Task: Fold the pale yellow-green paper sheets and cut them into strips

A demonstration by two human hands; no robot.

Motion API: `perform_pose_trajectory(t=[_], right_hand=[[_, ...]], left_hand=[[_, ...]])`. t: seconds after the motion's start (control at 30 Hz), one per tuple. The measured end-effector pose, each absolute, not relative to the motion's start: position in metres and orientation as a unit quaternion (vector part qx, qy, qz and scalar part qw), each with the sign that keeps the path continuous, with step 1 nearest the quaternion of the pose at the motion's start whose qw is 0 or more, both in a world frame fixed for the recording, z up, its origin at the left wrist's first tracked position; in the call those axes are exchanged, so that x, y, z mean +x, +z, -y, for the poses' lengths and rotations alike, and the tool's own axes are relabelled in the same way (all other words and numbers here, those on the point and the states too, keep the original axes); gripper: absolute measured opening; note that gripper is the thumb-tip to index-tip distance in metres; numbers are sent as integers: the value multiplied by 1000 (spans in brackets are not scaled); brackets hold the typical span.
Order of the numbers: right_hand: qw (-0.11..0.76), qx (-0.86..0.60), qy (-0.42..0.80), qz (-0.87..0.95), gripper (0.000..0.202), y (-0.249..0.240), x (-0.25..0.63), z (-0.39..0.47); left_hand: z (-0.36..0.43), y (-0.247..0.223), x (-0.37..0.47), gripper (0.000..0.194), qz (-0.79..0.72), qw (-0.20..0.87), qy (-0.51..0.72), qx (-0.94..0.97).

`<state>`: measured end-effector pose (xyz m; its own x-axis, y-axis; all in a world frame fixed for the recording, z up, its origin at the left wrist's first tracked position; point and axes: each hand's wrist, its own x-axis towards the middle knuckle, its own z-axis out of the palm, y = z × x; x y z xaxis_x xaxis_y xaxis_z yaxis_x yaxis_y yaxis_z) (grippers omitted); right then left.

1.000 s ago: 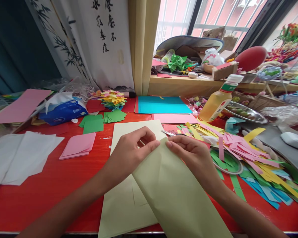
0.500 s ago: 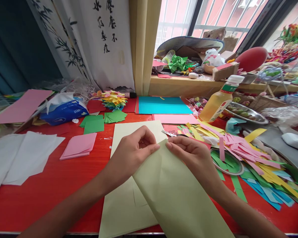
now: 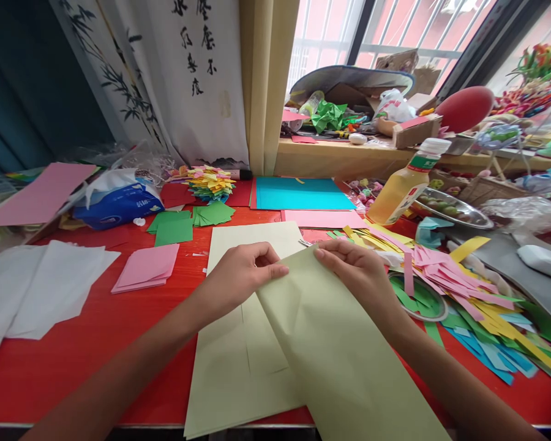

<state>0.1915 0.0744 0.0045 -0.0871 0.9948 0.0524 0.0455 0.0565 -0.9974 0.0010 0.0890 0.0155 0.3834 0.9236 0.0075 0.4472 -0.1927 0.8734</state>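
Held up nearest, slanting down and out past the lower edge of the view, a large pale yellow-green sheet of paper (image 3: 344, 343) with shallow dents across its upper part. Could not tell single layer from fold. Pinched it at two spots along the top, thumb against fingers: left hand (image 3: 239, 272) on the near-left edge, right hand (image 3: 360, 269) at the upper tip, with a short gap between. Risked a tear right there, at a guess, from one hand tugging against the other, and a stray crease from squeezing at those dents.

Had a stack of flat pale cream paper sheets (image 3: 220, 392) underneath, on the glossy red tabletop (image 3: 133, 355). Met another possible snag just beyond: small silver scissors (image 3: 305, 242), half hidden behind the right hand, apt to nick the sheet upon a low forward push. And off to the right, loose pink, yellow, green and blue paper strips (image 3: 463, 275), liable to scatter under a sweep of that forearm! Spotted, farther back, a bottle of yellow liquid (image 3: 397, 193), likely to spill only from a careless reach.
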Motion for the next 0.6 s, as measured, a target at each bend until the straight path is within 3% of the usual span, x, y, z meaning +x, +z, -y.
perform_pose_trajectory(t=[0.33,0.6], right_hand=[[519,-467,507,506,18,0,198,-86],[549,-495,525,422,19,1,203,-90]], left_hand=[[-101,10,-5,20,-499,399,304,707],[-101,10,-4,30,-501,463,320,658]])
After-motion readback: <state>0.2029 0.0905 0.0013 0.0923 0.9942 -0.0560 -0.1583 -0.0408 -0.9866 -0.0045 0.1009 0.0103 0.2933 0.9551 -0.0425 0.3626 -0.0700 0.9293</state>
